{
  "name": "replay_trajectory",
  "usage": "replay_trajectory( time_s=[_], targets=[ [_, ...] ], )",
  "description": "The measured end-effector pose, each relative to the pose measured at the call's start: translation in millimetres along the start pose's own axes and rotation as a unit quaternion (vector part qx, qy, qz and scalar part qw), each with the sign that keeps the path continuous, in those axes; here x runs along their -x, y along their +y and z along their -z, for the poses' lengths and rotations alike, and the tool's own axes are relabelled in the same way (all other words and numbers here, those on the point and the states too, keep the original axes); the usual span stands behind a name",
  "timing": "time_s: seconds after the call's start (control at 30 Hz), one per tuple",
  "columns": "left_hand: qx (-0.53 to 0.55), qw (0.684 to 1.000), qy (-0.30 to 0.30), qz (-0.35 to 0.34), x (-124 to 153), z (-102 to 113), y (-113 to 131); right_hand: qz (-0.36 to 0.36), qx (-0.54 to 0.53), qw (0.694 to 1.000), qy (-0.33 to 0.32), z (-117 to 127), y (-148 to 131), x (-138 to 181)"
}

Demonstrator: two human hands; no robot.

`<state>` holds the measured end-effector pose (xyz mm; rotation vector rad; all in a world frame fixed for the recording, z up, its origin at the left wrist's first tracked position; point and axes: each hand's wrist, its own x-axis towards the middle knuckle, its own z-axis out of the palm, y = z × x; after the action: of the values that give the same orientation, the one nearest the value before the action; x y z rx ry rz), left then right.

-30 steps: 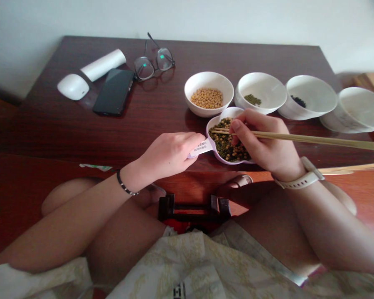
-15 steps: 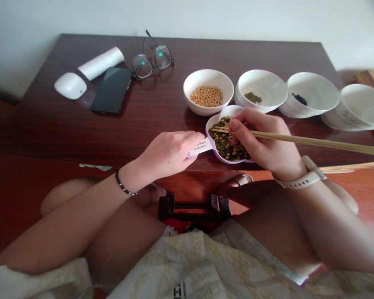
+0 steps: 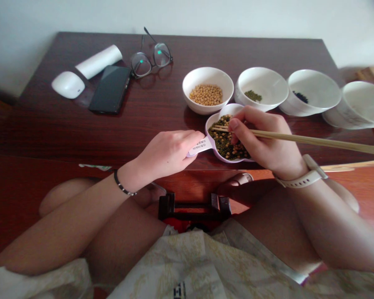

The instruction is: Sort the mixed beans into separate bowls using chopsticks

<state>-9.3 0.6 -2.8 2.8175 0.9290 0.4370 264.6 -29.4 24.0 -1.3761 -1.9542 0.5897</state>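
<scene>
A small lilac dish (image 3: 212,120) full of mixed green, dark and yellow beans sits at the near edge of the dark wooden table (image 3: 156,116). My left hand (image 3: 168,151) is closed around the dish's labelled handle (image 3: 201,146). My right hand (image 3: 263,139) pinches a pair of wooden chopsticks (image 3: 314,142), their tips resting in the mixed beans. Behind the dish stands a row of white bowls: one with yellow soybeans (image 3: 207,89), one with a few green beans (image 3: 262,88), one with a few black beans (image 3: 313,96).
A further white bowl (image 3: 360,104) stands at the far right. At the table's back left lie glasses (image 3: 151,58), a black phone (image 3: 110,89), a white mouse (image 3: 67,84) and a white cylinder (image 3: 99,61). My knees are below the table edge.
Both hands have kept their hold and place. The view has only shifted slightly, and the chopstick tips stay in the mixed beans.
</scene>
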Motion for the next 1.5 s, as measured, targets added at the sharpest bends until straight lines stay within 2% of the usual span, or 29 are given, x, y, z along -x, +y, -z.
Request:
replay_trajectory(
  time_s=[0.87, 1.23, 1.5],
  targets=[
    [0.003, 1.000, 0.006, 0.004, -1.8, 2.6, 3.3, -0.029, 0.004, 1.000, 0.001, 1.2, -5.5, 0.6],
    [0.046, 0.998, -0.020, 0.042, -4.0, 3.0, 4.4, -0.019, 0.010, 1.000, 0.003, 4.5, -7.6, 1.7],
    [0.041, 0.998, -0.021, 0.045, -4.4, 3.3, 3.9, -0.017, 0.026, 0.999, -0.009, 6.1, -11.9, 1.6]
  ],
)
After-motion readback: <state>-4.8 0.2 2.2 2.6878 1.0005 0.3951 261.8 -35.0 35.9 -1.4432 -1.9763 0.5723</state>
